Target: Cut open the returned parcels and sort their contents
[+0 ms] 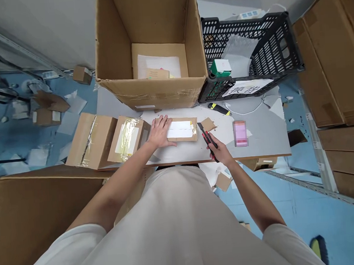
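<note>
A small flat cardboard box [181, 130] with a white label and clear tape lies near the front of the table. My left hand [161, 132] rests flat on its left end, fingers spread. In my right hand [218, 150] is a black and red utility knife [208, 140], its tip pointing at the box's right end. A torn scrap of cardboard [208, 124] lies just beyond the knife. Left of my left hand stand a taped carton with a white label [128, 138] and a larger carton [90, 141].
A big open carton [153, 90] stands behind the box, with packages inside. Beside it, a black plastic crate [252, 88] holds a green box [221, 67]. A yellow-black cutter [219, 108] and a phone [240, 133] lie on the table [267, 135]. Stacked cartons [325, 67] stand at right.
</note>
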Demonstrator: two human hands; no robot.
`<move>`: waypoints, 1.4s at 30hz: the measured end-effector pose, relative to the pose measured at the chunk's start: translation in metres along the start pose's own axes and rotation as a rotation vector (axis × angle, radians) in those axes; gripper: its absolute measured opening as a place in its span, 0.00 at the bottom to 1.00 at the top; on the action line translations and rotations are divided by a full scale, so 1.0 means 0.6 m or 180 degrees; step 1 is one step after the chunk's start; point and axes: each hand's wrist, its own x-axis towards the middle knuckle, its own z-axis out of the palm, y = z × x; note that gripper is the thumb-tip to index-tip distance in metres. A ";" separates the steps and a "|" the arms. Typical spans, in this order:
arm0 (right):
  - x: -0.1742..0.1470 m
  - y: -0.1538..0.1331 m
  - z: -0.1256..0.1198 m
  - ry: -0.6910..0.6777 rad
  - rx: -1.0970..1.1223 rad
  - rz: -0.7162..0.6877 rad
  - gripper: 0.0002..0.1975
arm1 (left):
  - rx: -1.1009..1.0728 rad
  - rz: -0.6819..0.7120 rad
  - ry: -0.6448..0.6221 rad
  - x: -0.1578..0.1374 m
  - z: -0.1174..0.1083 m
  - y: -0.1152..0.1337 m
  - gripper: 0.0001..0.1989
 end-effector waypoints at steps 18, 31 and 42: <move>-0.024 -0.025 -0.029 -0.0475 -0.0960 0.0134 0.30 | 0.0177 0.0027 0.0104 -0.004 0.007 0.000 0.55; -0.088 0.023 0.020 -0.0297 -0.0545 0.0160 0.31 | 0.0194 0.0036 0.0029 -0.002 0.007 -0.002 0.57; -0.005 0.008 0.113 0.0555 0.1142 -0.0179 0.30 | 0.0115 -0.1240 0.0148 -0.088 0.013 0.078 0.49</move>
